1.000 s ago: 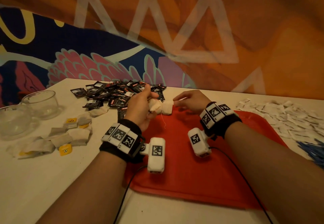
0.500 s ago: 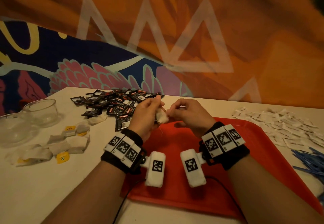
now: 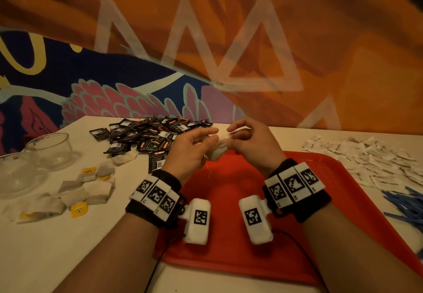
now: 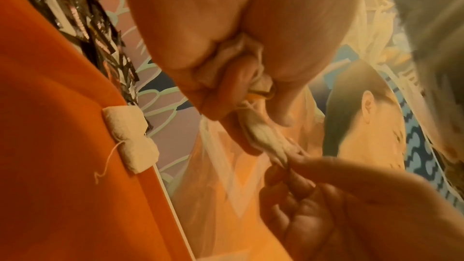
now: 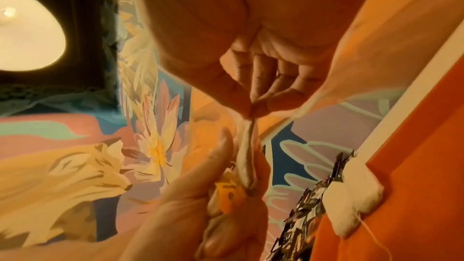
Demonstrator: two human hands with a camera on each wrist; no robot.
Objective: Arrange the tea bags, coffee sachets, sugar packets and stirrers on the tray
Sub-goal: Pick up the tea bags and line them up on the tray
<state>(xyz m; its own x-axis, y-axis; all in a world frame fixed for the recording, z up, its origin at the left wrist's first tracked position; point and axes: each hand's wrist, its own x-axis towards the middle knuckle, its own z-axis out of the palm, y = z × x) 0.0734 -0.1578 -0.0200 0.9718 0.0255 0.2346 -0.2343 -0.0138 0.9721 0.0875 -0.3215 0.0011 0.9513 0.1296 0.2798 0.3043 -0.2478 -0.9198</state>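
Observation:
Both hands are raised over the far edge of the red tray (image 3: 229,258). My left hand (image 3: 207,138) grips a small bunch of tea bags (image 4: 236,57) with a yellow tag (image 5: 229,194) among them. My right hand (image 3: 232,133) pinches the free end of one tea bag (image 3: 225,137) from that bunch between thumb and fingertip, and the bag (image 5: 247,146) is stretched between the two hands. One folded tea bag (image 4: 130,142) lies at the tray's far edge, its string trailing onto the tray; it also shows as the tea bag on the tray (image 3: 216,155) just below the hands.
A heap of black coffee sachets (image 3: 151,134) lies behind the tray on the left. Loose tea bags (image 3: 87,192) and two glass bowls (image 3: 49,148) sit at the left. White sugar packets (image 3: 366,157) and blue stirrers (image 3: 405,203) lie right of the tray.
My right hand left a tea bag at the tray's far edge and came to the left hand. It now pinches a bag from the left hand's bunch, and both hands sit higher.

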